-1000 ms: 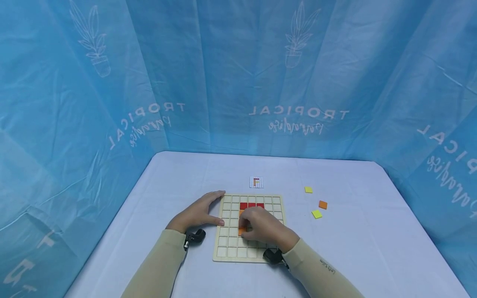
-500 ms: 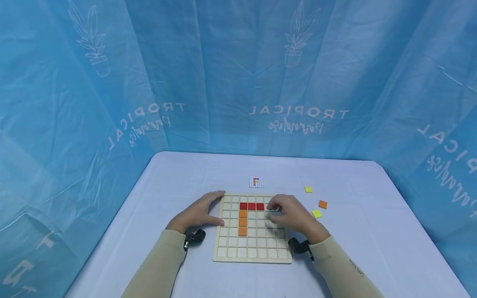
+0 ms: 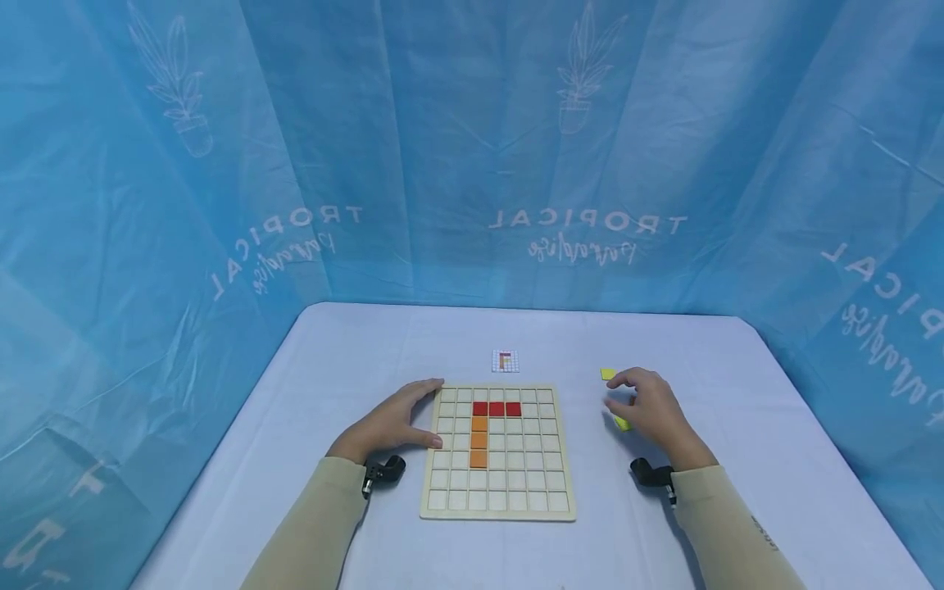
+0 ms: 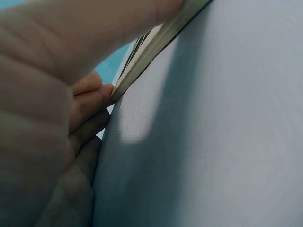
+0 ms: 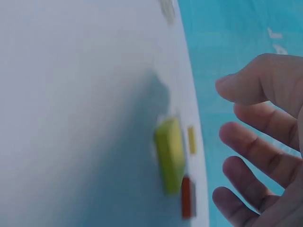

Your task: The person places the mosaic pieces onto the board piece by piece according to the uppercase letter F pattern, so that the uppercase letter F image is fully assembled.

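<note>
A pale wooden grid board (image 3: pixel 516 481) lies flat on the table, with a row of red tiles (image 3: pixel 496 409) and a column of orange tiles (image 3: pixel 479 441) in its squares. At the board's left edge rests my left hand (image 3: pixel 389 422), its thumb on the rim and fingers spread. My right hand (image 3: pixel 655 412) hovers right of the board with relaxed fingers and nothing between them. Partly covered beneath it is a yellow tile (image 3: pixel 623 424); another yellow tile (image 3: pixel 608 374) lies just beyond. The right wrist view also shows a loose orange tile (image 5: pixel 186 197), hidden in the head view.
A small pattern card (image 3: pixel 506 361) with a coloured grid lies behind the board. White cloth covers the table (image 3: pixel 383 344). A blue printed curtain (image 3: pixel 457 270) hangs around its back and sides.
My right hand has moved from the orange column on the board rightward to above the loose tiles, leaving the orange column uncovered. The left hand has stayed at the board's edge.
</note>
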Available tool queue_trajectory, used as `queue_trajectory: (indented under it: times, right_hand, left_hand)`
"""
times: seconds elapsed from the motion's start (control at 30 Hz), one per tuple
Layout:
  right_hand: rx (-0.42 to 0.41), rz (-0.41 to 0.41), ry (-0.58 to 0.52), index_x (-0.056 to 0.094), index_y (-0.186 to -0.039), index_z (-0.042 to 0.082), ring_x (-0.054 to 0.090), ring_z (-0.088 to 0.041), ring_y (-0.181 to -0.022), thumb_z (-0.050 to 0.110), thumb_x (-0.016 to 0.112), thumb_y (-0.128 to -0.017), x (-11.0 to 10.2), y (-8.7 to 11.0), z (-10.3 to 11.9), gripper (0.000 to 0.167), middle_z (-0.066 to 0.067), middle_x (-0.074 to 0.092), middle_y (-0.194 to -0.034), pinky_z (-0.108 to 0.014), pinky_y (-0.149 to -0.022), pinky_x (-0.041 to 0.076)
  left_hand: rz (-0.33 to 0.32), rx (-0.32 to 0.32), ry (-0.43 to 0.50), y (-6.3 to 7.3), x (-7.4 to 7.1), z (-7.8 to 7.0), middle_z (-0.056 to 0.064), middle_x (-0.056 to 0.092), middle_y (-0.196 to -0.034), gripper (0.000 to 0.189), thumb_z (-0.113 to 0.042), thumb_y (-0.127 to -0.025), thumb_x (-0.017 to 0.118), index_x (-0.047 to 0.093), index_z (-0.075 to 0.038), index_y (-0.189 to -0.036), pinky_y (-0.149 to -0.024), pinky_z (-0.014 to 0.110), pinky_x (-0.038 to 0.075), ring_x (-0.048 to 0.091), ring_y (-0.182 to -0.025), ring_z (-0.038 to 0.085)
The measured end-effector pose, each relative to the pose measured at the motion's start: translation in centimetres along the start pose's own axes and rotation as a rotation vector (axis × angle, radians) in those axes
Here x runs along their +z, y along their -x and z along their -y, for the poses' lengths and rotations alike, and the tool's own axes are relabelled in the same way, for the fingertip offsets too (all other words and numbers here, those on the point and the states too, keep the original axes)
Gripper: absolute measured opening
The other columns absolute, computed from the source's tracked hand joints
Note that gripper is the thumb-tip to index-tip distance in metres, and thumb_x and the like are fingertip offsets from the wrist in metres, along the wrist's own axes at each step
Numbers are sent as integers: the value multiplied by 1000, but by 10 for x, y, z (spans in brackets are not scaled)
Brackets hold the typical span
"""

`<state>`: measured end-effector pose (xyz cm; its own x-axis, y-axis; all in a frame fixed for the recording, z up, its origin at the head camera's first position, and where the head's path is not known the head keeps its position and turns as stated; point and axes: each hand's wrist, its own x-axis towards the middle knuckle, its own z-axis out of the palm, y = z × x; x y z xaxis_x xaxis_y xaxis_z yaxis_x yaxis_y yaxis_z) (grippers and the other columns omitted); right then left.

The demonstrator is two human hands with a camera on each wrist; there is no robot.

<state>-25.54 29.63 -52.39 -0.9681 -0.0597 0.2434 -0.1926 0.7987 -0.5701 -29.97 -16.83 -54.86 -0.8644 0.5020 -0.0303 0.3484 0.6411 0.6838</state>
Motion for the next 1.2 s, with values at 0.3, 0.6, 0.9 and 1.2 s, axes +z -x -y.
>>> queue_trajectory:
  times: [0.3,0.6,0.9,1.2]
  right_hand:
    - [154,88,2,71,-120,3,59,-38,-114,12,84,-91,-7,2,-31,34,-18,64,-125,-60,-102,51]
    - [167,134,5,72,-116,4,60,-31,-101,6,82,-91,-13,2,-38,27,-11,67,-111,-53,-96,55]
    - [156,103,-1,73,-116,3,60,-26,-92,9,79,-94,-17,1,-33,23,-7,68,-103,-46,-86,56]
    - [76,73,-72,74,-111,2,64,-24,-88,7,82,-91,-7,2,-9,22,-6,69,-101,-37,-73,60]
  left_hand:
    - [-1,7,1,0,1,0,6,36,-167,118,-58,-68,96,41,-18,-164,-124,52,24,25,-155,31]
    - [-8,0,-15,0,2,-2,6,37,-167,118,-57,-67,97,42,-18,-164,-124,52,24,26,-155,31]
    - [-14,2,-14,0,2,-2,6,37,-167,118,-57,-67,97,42,-18,-164,-124,51,24,26,-155,31]
    - [-10,3,-12,1,0,-3,6,36,-167,117,-55,-68,97,41,-18,-164,-124,51,24,26,-155,31]
